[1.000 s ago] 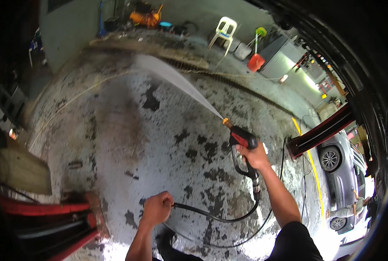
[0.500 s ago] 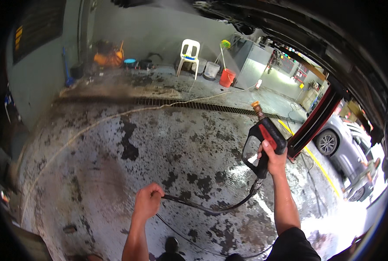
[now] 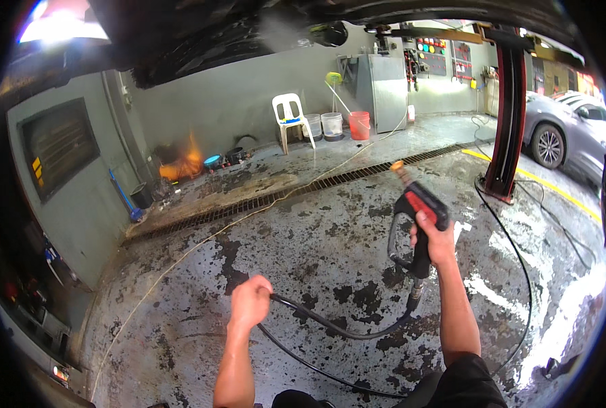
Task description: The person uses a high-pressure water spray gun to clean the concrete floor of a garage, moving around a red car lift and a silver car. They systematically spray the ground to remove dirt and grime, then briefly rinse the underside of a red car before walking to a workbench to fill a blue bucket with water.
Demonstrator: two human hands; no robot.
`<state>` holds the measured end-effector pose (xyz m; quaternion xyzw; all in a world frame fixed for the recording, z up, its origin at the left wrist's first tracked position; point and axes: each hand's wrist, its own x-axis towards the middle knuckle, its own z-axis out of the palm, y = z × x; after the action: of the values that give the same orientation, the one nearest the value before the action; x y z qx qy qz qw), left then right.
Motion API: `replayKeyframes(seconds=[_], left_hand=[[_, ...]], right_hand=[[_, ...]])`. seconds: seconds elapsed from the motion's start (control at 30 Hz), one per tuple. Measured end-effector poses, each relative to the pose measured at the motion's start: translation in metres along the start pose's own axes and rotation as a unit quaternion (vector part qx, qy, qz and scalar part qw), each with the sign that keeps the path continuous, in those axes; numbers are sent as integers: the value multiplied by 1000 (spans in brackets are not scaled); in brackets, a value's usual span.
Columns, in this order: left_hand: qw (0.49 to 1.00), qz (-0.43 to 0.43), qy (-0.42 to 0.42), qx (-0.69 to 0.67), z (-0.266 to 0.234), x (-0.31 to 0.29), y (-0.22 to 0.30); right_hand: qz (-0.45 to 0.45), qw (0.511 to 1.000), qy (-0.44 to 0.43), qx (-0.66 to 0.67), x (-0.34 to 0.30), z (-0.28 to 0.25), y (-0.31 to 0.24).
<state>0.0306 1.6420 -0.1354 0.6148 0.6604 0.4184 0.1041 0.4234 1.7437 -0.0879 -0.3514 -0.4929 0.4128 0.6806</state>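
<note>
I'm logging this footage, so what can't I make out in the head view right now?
All in the head view:
Black rubber hose: the stretch inside the closed left hand, which hides it.
Black-and-red plastic spray gun: its trigger's position, obscured by the right hand and motion blur.
Silver-grey car: its far-right end, cut off by the dark fisheye edge.
Red plastic bucket: its contents, too small to tell.
</note>
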Motion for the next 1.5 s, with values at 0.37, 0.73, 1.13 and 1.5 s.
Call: replayKeyframes(seconds=[0.37,0.73,1.13,1.5], left_hand=[[979,96,60,169,107,-36,102],[971,201,130,-5,194,-53,228],[996,32,76,30,285,-17,181],[997,60,37,10,287,-13,171]], right_hand=[[21,993,115,3,-11,-157,-21],[-59,990,67,-106,12,-236,-64],[-161,960,66,-220,85,-218,-76],[-133,948,161,-241,128,-248,-45]])
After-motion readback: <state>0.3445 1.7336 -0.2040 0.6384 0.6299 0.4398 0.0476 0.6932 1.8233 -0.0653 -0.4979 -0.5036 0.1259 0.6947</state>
